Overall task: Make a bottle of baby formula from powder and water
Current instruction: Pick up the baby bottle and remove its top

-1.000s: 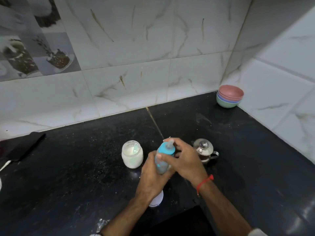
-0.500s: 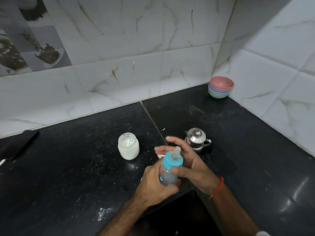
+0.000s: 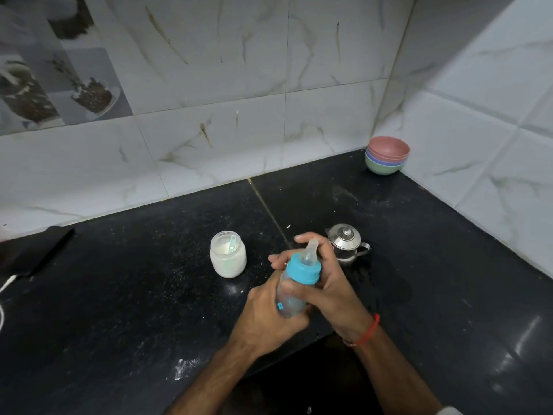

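Note:
I hold a baby bottle [image 3: 302, 269] with a blue collar and a clear teat above the black counter, tilted slightly right. My left hand [image 3: 269, 319] wraps its lower body from the left. My right hand [image 3: 326, 283] presses against the bottle from the right, thumb across its body and fingers spread behind the collar. An open glass jar of white powder [image 3: 228, 255] with a small scoop in it stands to the left. Just behind my right hand sits a small lidded steel pot [image 3: 347, 245].
Stacked coloured bowls [image 3: 387, 155] sit in the far right corner against the tiled walls. A dark flat object [image 3: 33, 253] with a white cable lies at the left edge. Powder specks dot the counter [image 3: 134, 295], whose front edge is cut out below my hands.
The bottle and both hands have come nearer to me and lifted, away from the jar and pot. The right hand's fingers have spread open behind the collar.

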A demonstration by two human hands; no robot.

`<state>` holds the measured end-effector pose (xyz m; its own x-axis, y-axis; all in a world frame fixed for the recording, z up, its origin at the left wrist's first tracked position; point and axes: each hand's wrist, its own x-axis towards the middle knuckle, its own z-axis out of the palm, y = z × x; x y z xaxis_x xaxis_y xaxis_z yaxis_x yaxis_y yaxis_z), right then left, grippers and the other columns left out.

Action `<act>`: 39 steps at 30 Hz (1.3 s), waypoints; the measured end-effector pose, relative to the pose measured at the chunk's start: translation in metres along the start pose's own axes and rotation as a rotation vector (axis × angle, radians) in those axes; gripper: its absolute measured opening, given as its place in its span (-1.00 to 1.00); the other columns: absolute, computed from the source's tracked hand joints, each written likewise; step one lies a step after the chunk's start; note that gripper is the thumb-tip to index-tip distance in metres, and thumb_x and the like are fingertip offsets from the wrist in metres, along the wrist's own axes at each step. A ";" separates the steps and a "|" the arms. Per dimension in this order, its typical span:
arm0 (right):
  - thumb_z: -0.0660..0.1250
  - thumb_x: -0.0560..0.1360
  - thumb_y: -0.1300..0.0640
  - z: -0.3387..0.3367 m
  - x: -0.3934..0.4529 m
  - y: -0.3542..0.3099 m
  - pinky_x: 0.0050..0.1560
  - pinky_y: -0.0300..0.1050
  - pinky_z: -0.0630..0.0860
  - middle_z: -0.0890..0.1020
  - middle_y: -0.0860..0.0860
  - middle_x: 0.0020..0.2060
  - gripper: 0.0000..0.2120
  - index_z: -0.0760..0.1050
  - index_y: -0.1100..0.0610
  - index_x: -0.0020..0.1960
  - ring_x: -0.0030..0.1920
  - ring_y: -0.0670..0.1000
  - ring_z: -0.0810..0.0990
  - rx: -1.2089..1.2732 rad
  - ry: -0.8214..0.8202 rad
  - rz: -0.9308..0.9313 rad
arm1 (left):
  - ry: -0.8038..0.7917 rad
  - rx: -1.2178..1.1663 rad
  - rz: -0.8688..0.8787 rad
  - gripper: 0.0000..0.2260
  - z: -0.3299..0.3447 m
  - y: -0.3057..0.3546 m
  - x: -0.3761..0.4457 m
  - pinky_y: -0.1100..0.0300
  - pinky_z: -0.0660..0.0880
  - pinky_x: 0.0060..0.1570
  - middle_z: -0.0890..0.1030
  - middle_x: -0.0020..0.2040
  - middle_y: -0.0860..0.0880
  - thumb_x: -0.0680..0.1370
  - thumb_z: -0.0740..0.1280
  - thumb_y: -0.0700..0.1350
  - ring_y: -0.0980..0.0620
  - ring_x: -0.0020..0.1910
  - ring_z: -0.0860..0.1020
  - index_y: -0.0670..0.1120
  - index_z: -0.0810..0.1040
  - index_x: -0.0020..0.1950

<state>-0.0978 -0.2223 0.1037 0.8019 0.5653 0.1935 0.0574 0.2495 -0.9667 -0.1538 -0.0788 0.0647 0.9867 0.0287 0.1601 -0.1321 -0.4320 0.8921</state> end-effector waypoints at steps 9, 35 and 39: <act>0.45 0.43 0.20 0.008 0.002 0.009 0.31 0.17 0.49 0.54 0.19 0.03 -0.62 0.45 0.09 0.20 0.17 0.18 0.58 0.388 0.030 0.112 | 0.034 0.063 -0.057 -0.48 -0.005 -0.015 -0.006 0.14 0.67 -0.17 0.68 -0.04 0.08 0.36 0.53 0.03 0.10 -0.11 0.69 0.07 0.49 0.29; 0.47 0.42 -0.31 -0.080 0.021 0.146 0.46 0.09 0.31 0.34 0.07 0.48 -0.01 0.03 -0.06 0.65 0.46 0.13 0.32 -1.224 0.147 0.485 | 0.205 0.120 -0.252 -0.56 -0.020 -0.040 -0.013 0.36 0.56 -0.12 0.63 0.03 0.16 0.40 0.60 0.06 0.16 0.00 0.64 0.16 0.48 0.19; 0.39 0.41 -0.42 -0.068 0.032 0.142 0.48 0.08 0.27 0.31 0.04 0.50 -0.01 0.05 -0.03 0.65 0.50 0.11 0.28 -1.286 0.191 0.364 | 0.204 0.106 -0.259 -0.56 -0.019 -0.041 -0.011 0.33 0.58 -0.09 0.64 0.02 0.16 0.39 0.58 0.10 0.17 0.00 0.65 0.17 0.48 0.19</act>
<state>-0.0236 -0.2227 -0.0390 0.9543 0.2974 -0.0296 0.2532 -0.8570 -0.4489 -0.1613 -0.0441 0.0350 0.9454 0.3249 0.0249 0.1414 -0.4779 0.8670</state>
